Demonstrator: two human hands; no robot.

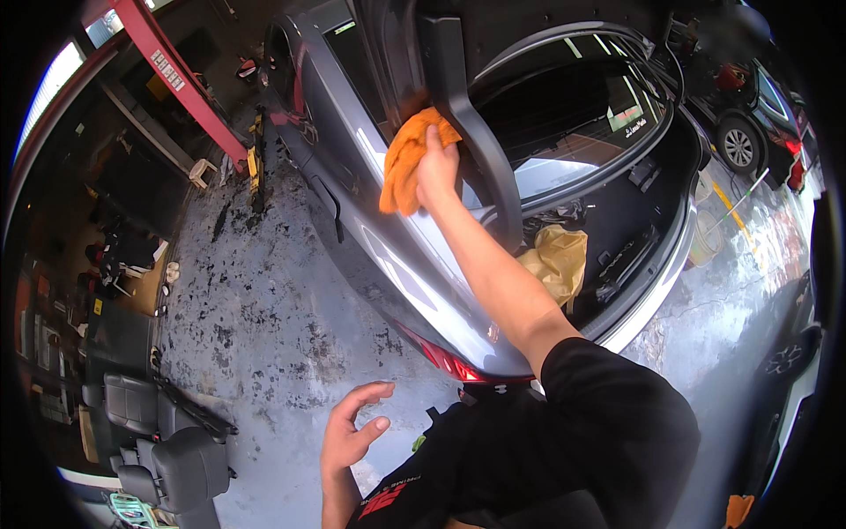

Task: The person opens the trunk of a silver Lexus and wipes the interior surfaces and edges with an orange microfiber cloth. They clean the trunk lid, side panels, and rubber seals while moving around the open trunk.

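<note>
An orange cloth (pixel 405 172) is bunched in my right hand (pixel 438 175), its fingers closed on it and partly hidden by its folds. Hand and cloth are at the upper side of a silver-grey car (pixel 401 256), beside the dark curved edge (pixel 485 132) of its raised tailgate. Whether the cloth presses on the paint or the edge, I cannot tell. Low in the view, my left hand (pixel 351 432) hangs over the floor with bent fingers apart, holding nothing. Under my right forearm, crumpled tan paper (pixel 560 260) lies in the open boot.
A red tail light (pixel 449 363) is close to my body. Removed dark car seats (pixel 189 467) stand at the lower left. A red post (pixel 181 84) and a small white stool (pixel 202 172) are at the far left. Another dark car (pixel 749 123) stands at right.
</note>
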